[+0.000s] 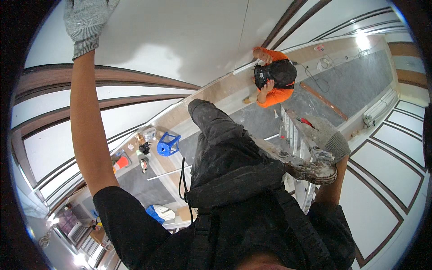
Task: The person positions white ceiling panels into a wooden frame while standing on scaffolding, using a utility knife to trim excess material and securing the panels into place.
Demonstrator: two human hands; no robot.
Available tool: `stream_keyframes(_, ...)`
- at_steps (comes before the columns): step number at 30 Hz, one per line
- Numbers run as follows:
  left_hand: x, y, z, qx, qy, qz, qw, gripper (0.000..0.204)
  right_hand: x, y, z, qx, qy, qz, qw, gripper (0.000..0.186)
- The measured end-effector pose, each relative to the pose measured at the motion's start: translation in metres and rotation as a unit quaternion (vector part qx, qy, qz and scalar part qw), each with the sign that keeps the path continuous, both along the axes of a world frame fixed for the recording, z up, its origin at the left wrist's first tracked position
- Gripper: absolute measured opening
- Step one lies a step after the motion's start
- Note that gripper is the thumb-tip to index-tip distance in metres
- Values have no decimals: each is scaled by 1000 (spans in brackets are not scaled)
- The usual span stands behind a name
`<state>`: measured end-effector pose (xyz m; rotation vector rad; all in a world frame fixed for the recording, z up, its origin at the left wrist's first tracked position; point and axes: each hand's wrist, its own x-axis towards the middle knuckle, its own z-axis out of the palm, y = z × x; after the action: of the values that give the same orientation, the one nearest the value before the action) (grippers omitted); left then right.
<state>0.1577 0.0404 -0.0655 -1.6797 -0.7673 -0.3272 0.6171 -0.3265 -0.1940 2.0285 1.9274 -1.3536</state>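
My left hand (88,20), in a grey knitted glove, reaches up to the large white panel (148,27). Its fingers look stretched out, though the upper edge of the picture cuts off their tips. On the right, my right hand (321,135) wears a dusty grey glove and is closed beside the top of a metal ladder (292,135). A small red thing (307,122) shows at its fingers; I cannot make out its kind. Below that hand, my dusty boot (315,170) is against the ladder, and my bent knee in dark trousers (216,121) juts forward.
Down on the floor a person in orange sleeves and a dark cap (276,76) is close to the ladder. A blue plastic stool (168,144), an orange cone (120,163) and loose bags lie left. A wooden strip (324,101) and cables (319,81) are farther right.
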Motion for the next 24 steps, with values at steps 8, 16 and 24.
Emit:
stream_keyframes(8, 6, 5, 3, -80, -77, -11, 994, 67, -14, -7, 31, 169, -99, -25, 980, 34)
stream_keyframes(16, -14, 19, 11, -34, -104, -69, 992, 60, -100, 2, 109, 142, 14, 51, 988, 32)
stream_keyframes(24, -22, 14, 15, -26, -184, -84, 979, 52, -154, 37, 111, 137, 38, 188, 972, 30)
